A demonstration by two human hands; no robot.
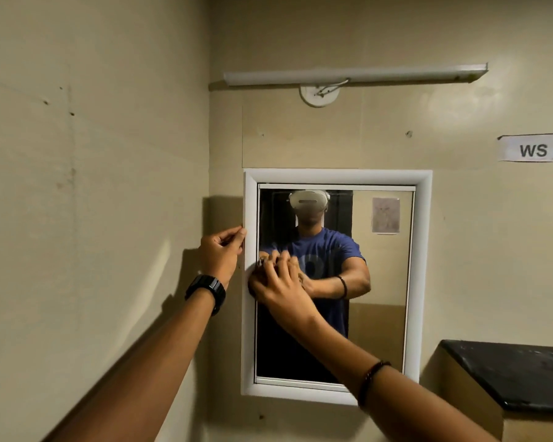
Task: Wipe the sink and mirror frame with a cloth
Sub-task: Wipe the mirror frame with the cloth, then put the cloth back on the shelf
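Observation:
A mirror in a white frame (423,282) hangs on the beige wall in front of me. My left hand (222,255), with a black watch on the wrist, pinches the outer left edge of the frame at mid height. My right hand (280,283) lies flat against the frame's left bar just below it, pressing a dark cloth (253,290) onto the bar. Only a small dark patch of the cloth shows under the palm. The glass (380,330) reflects a person in a blue shirt and both arms. No sink is in view.
A tube light fixture (355,74) is mounted above the mirror. A paper label reading "WS 13" (537,148) is stuck at the right. A black countertop (508,374) juts out at lower right. A side wall (93,186) stands close on the left.

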